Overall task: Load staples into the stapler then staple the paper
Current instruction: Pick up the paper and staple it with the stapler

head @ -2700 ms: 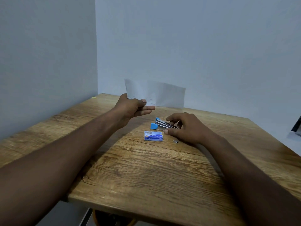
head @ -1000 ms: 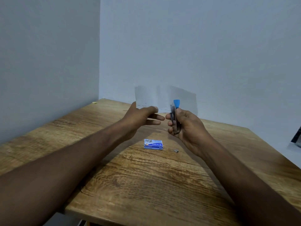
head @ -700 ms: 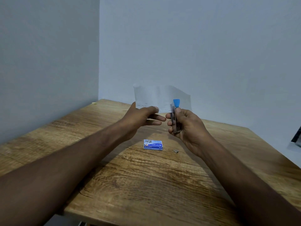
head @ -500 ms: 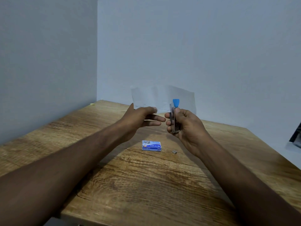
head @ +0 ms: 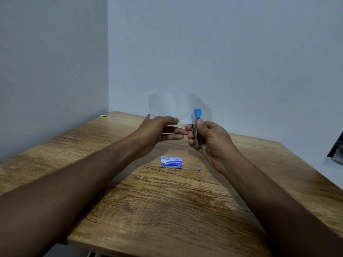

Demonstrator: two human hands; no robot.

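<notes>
Since a few seconds ago, when our right hand point(head: 209, 140) lay over the stapler point(head: 196, 129) on the tabletop, both hands have risen and now meet in the air above the wooden table point(head: 167, 210). Our left hand point(head: 157, 129) pinches the lower edge of a thin white sheet of paper point(head: 172, 106) between thumb and fingers; the sheet stands upright and curls softly backward at its right side. A faint row of small marks runs along its bottom edge, too small for us to tell what they are. Our right hand is closed around the stapler, a slim, bright metal one held nearly vertical, with a rounded blue plastic cap at its upper end. That upper end meets the paper's lower right corner, and the thumb presses just under the blue cap. We cannot tell whether the paper sits inside the stapler's mouth or only in front of it. Below the hands, a small rectangular cardboard staple box point(head: 171, 162), blue and white with printed lettering, lies flat on the table. Just to its right, apart from it, rests a short grey metal strip of staples point(head: 197, 168). The tabletop is pale brown with a strong, wavy wood grain and a matte finish. Plain pale walls meet in a corner behind the table.
</notes>
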